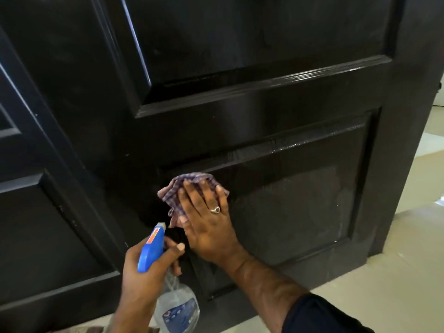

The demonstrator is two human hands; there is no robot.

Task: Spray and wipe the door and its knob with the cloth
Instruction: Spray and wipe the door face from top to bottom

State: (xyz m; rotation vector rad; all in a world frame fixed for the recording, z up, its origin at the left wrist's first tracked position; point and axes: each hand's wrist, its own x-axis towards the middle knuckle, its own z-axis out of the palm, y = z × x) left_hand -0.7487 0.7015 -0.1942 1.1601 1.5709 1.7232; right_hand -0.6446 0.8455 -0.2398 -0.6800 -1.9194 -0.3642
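Fingers of right hand (pixel 206 222) (flat) press cloth (pixel 192 188) against door (pixel 288 212); left hand (pixel 149 267) seemingly grips spray bottle (pixel 153 248).

The right hand (pixel 206 222) presses a checked cloth (pixel 192 188) flat on the lower panel of the dark door (pixel 264 97). A ring (pixel 215 209) is on one finger. The left hand (pixel 149 272) grips a spray bottle (pixel 176 306) with a blue top, just beside the cloth. The floor (pixel 396 272) is pale.

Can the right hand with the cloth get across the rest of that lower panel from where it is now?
Probably yes. The right hand already presses the cloth flat on the lower panel, and nothing lies between it and the panel's right side.
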